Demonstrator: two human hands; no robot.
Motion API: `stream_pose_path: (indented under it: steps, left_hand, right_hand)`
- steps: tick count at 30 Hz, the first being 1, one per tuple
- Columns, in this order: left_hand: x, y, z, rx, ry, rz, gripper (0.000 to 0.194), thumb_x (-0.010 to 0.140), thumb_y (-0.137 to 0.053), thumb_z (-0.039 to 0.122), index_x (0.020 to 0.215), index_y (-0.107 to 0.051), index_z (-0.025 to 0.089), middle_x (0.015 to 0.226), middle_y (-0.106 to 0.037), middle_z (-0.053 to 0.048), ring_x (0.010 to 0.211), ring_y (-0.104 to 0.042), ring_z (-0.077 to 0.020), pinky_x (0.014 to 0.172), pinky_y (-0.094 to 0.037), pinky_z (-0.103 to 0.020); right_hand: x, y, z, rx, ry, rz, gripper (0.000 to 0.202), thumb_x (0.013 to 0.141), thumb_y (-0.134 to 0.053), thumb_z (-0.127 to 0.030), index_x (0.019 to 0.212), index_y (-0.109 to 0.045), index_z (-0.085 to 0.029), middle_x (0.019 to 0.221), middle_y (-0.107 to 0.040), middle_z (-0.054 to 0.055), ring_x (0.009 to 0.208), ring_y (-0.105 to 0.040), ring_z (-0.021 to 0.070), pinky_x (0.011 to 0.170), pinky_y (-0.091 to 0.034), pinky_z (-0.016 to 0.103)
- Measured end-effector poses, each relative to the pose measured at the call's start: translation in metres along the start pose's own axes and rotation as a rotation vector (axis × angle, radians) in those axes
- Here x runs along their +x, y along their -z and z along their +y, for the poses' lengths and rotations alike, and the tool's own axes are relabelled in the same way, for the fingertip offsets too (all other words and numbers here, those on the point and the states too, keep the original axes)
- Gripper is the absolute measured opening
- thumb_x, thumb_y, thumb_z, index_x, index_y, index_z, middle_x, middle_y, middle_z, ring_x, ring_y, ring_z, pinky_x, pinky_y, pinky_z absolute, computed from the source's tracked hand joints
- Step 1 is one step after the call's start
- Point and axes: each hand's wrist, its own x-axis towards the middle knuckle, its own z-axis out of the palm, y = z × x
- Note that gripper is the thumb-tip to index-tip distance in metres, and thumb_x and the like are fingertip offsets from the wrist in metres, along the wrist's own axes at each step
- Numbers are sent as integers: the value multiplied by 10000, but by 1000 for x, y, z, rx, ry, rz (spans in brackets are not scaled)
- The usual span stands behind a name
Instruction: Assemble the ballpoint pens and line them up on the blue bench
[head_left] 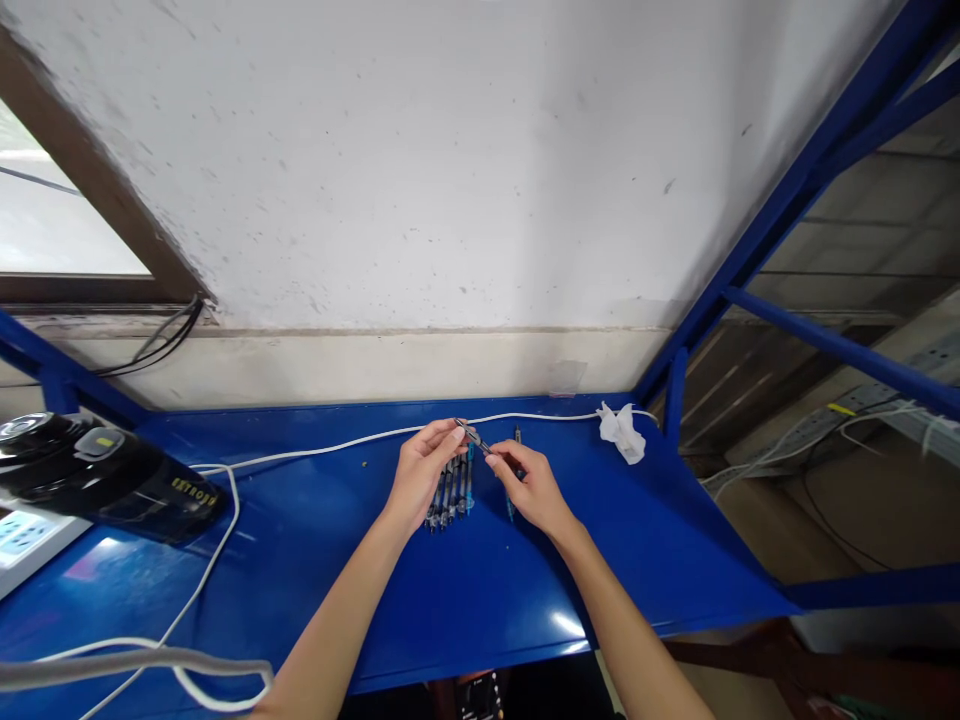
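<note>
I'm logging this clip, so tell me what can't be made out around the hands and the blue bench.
- Slim metal piece, head view: too small to identify; fingertips of the left hand and right hand cover its ends.
- Row of pens: upper ends hidden under the left hand; count unclear.
- Black device: cut off by the left edge.
- White cable: lower run leaves the bottom edge.

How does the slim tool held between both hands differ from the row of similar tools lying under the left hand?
The held tool is lifted off the blue table, pinched between the left hand and right hand; the row of tools lies flat on it. The held tool sits slanted and alone; the row lies side by side, roughly parallel. All look slim and dark.
</note>
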Motion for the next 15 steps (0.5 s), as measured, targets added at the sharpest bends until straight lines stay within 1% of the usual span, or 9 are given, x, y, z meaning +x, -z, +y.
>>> stream_pose_path:
  steps: [4, 7, 9, 12, 14, 15]
  left_hand:
    - [2, 2, -6, -11, 53, -1, 343, 901, -831, 464, 1107, -813, 190, 1117, -819, -131, 1111, -751, -280, 1007, -558, -387]
    - [3, 4, -9, -15, 72, -1, 345, 895, -840, 452, 1115, -815, 188, 1107, -827, -137, 1118, -756, -292, 1045, -544, -414]
    - [2, 2, -9, -18, 61, -23, 337, 897, -841, 434, 1129, -816, 191, 1139, -825, -141, 1171, -744, -314, 1085, -527, -446]
    - [-2, -5, -5, -50, 6, -97, 336, 923, -821, 389, 1199, -806, 198, 1311, -780, -147, 1328, -669, -345, 1185, -463, -485]
    - [-5, -10, -2, -87, -28, -151, 379, 950, -793, 379, 1286, -777, 205, 1442, -714, -146, 1424, -595, -348, 1237, -410, -490]
    - [-6, -12, -1, -98, -37, -169, 402, 962, -780, 382, 1323, -759, 207, 1473, -693, -148, 1447, -574, -347, 1246, -400, -491]
  right_hand:
    - [1, 2, 1, -39, 34, 81, 247, 1055, -607, -433, 962, -705, -227, 820, -628, 5, 712, -536, 176, 680, -416, 292]
    - [1, 4, 2, -40, 24, 93, 243, 1063, -596, -431, 979, -687, -223, 832, -617, 5, 721, -540, 175, 681, -422, 287]
    - [1, 5, 1, -48, 31, 88, 241, 1068, -591, -428, 978, -682, -223, 833, -620, 4, 720, -540, 173, 678, -417, 285]
    - [1, 4, 1, -69, 51, 33, 259, 1091, -552, -416, 970, -679, -225, 818, -635, -2, 709, -554, 169, 677, -406, 283]
    - [0, 3, 2, -70, 64, -46, 330, 1119, -489, -408, 912, -667, -224, 793, -643, -5, 709, -576, 168, 703, -416, 283]
    - [0, 2, 2, -67, 66, -88, 366, 1132, -456, -404, 888, -660, -222, 781, -641, -7, 708, -583, 166, 717, -423, 283]
